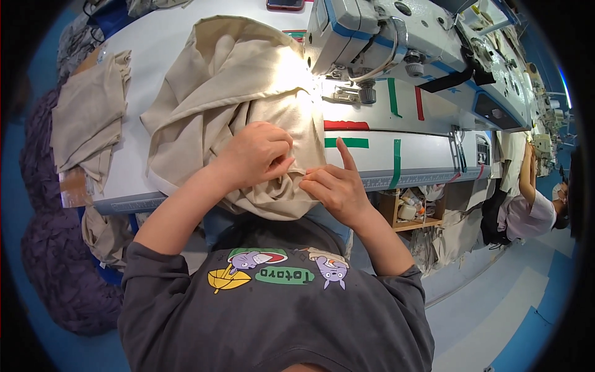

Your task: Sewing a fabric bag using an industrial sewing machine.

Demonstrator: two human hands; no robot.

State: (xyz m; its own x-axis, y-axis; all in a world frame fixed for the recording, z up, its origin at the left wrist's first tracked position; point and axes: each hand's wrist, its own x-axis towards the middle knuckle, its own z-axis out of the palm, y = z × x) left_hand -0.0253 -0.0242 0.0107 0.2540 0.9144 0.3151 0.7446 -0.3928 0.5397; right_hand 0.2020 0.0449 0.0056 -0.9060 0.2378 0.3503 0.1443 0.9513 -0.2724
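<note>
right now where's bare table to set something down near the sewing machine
Bare white table shows between the folded beige stack and the big beige cloth. A second strip lies right of the right hand, among green tape marks. It is crowded under both hands, left hand included, and at the sewing machine.

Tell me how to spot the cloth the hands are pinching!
Find the white sewing machine on the table. Left of it lies a big rumpled beige cloth, its near edge pinched by both hands. The smaller beige pile farther left lies untouched.
</note>
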